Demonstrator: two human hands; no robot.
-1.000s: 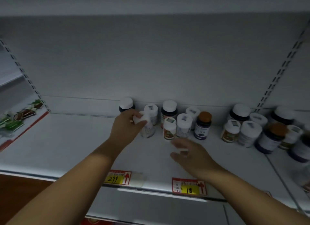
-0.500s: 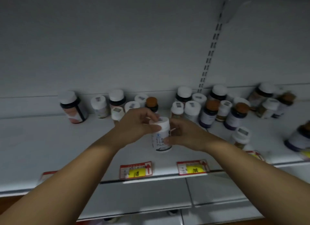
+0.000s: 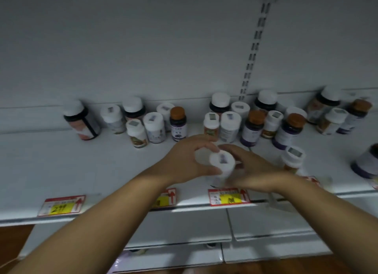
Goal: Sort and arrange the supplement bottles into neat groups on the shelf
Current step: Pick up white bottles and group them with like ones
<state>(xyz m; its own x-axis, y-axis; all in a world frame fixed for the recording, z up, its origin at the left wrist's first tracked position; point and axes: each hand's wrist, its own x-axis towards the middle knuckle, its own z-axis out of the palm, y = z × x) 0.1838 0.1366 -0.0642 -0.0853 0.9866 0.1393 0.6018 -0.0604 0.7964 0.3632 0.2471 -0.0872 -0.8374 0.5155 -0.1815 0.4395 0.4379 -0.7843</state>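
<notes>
while gripped by both hands, left (image 3: 184,163) and right (image 3: 253,171): white-capped white bottle (image 3: 222,165), blurred label.

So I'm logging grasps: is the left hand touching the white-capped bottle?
Touching. The head view shows the left hand wrapped round the white-capped bottle, thumb across its side.

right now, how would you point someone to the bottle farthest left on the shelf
Start at the white shelf and follow its back wall to the left end of the row of bottles. The last one there is a dark bottle with a white cap and a pink and white label. It stands apart from the rest, leans left, and is bigger than the small white bottles beside it.
</notes>
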